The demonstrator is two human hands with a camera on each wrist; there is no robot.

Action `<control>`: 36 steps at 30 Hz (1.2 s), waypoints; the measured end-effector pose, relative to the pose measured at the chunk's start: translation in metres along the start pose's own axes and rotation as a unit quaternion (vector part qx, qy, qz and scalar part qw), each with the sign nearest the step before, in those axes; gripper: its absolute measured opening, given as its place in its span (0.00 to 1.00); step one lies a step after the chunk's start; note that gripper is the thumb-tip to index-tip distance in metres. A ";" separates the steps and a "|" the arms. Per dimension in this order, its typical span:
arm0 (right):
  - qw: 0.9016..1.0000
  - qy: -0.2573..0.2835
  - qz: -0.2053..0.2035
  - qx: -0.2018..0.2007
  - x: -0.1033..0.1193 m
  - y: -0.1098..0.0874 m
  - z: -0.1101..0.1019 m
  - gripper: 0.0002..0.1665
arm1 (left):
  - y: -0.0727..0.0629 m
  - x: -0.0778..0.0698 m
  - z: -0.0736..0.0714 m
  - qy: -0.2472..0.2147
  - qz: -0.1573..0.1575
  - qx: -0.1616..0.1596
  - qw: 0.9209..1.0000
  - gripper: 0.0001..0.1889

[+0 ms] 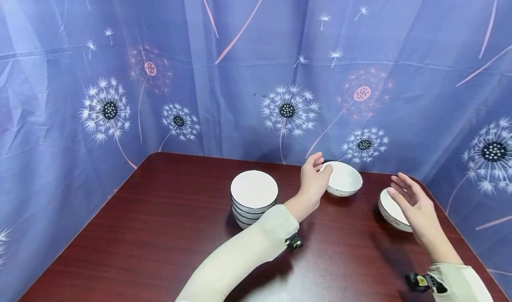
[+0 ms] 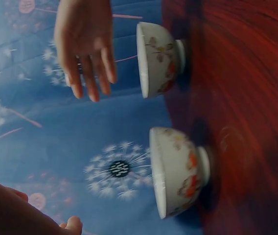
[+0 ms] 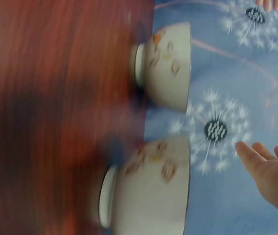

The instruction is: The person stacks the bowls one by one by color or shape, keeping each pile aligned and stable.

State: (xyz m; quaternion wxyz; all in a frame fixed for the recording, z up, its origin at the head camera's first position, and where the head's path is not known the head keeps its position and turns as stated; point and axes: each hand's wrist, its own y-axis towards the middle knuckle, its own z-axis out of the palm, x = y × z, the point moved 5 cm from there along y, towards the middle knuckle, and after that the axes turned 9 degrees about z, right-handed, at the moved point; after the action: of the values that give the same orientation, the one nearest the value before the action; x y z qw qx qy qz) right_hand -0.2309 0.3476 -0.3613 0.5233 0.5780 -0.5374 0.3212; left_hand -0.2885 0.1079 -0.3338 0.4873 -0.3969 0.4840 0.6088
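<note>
A white bowl [image 1: 346,180] with a floral outside stands upright at the back of the table, and a second such bowl [image 1: 392,211] stands upright at the right. My left hand [image 1: 314,180] is raised beside the back bowl, its fingers loosely bent and empty. In the left wrist view, a gap shows between that hand [image 2: 34,208] and the bowl [image 2: 178,171]. Over the right bowl hovers my right hand [image 1: 418,211], fingers relaxed and holding nothing, covering part of the bowl from the head camera. The right wrist view shows this hand [image 3: 276,178] apart from both bowls.
A stack of several white bowls [image 1: 254,191] stands on the dark red wooden table [image 1: 160,231], left of my left forearm. A blue curtain [image 1: 240,106] with dandelion prints hangs right behind the table's back edge and along its sides.
</note>
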 end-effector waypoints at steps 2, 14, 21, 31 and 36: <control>1.000 0.011 0.001 -0.008 -0.004 0.000 -0.010 0.34 | 0.001 0.007 0.004 0.009 -0.012 -0.013 1.000 0.20; 0.995 0.057 0.037 -0.072 -0.034 -0.011 -0.061 0.36 | 0.014 0.056 0.008 -0.027 -0.042 -0.102 0.994 0.21; 0.985 -0.032 0.123 -0.118 -0.054 -0.021 -0.075 0.39 | 0.021 0.083 0.009 -0.030 -0.077 -0.111 0.990 0.23; 0.974 -0.031 0.195 -0.112 -0.074 -0.025 -0.081 0.44 | 0.025 0.103 0.013 -0.046 -0.113 -0.109 0.987 0.25; 0.973 0.067 0.207 -0.073 -0.080 -0.025 -0.077 0.48 | 0.025 0.110 0.020 -0.077 -0.138 -0.093 0.983 0.28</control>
State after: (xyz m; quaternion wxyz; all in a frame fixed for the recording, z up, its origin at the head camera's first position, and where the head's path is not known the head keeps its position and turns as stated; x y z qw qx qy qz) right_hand -0.2098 0.4407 -0.4239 0.5214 0.3915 -0.6312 0.4201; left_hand -0.3366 0.1492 -0.4298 0.5635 -0.4558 0.3265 0.6068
